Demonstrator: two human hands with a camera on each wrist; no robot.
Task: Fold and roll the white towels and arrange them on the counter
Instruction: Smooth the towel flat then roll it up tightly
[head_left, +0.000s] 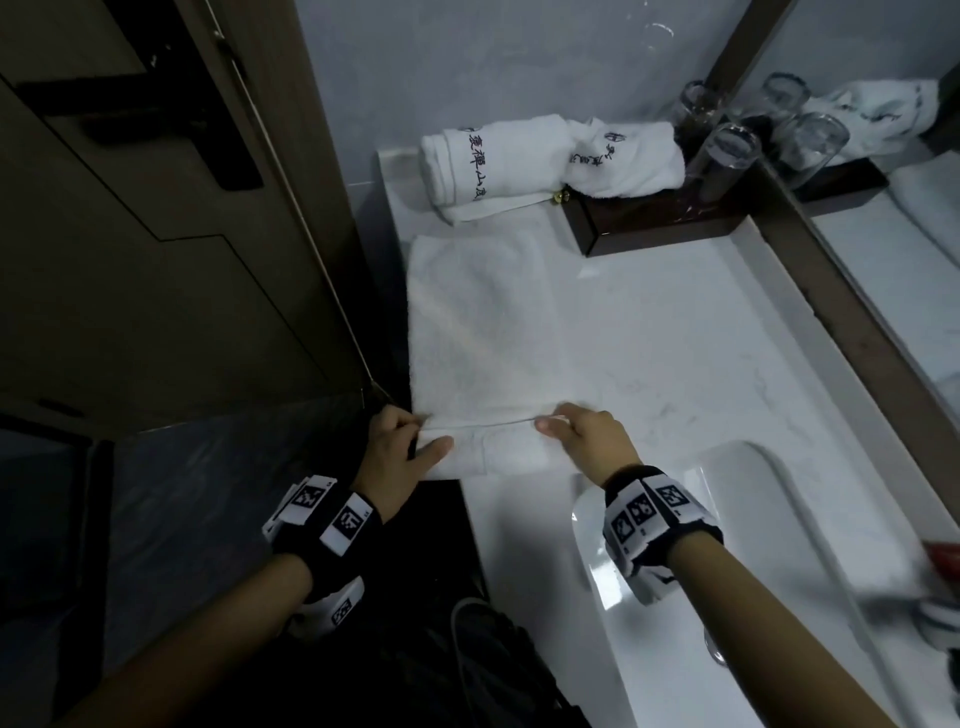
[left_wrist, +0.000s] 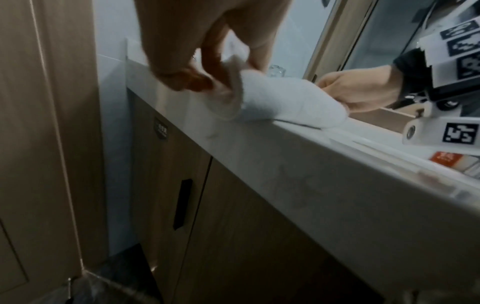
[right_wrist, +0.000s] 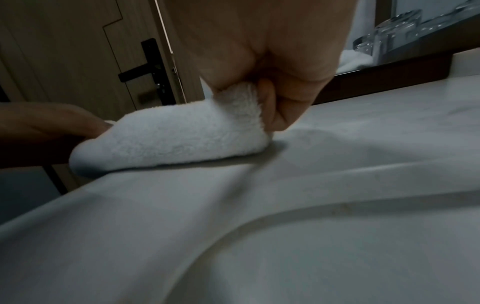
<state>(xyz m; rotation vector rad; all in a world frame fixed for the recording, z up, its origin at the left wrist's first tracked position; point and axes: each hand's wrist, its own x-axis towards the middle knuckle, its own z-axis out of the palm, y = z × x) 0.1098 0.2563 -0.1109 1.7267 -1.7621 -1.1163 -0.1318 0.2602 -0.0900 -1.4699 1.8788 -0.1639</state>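
Observation:
A white towel (head_left: 478, 332) lies flat along the left part of the white counter (head_left: 675, 332), its near end turned over into a short roll (left_wrist: 280, 100) at the counter's front edge. My left hand (head_left: 410, 441) pinches the roll's left end. My right hand (head_left: 582, 436) grips the roll's right end (right_wrist: 241, 100), fingers curled round it. Two rolled white towels with dark lettering (head_left: 545, 161) rest at the back of the counter, one partly on the dark wooden tray (head_left: 654, 223).
Several drinking glasses (head_left: 722, 150) stand on the tray beside a mirror (head_left: 883, 208). A sink basin (head_left: 727, 571) opens just right of my right wrist. A wooden door (head_left: 156, 208) with a black handle stands at the left; cabinet doors (left_wrist: 194, 205) lie below the counter.

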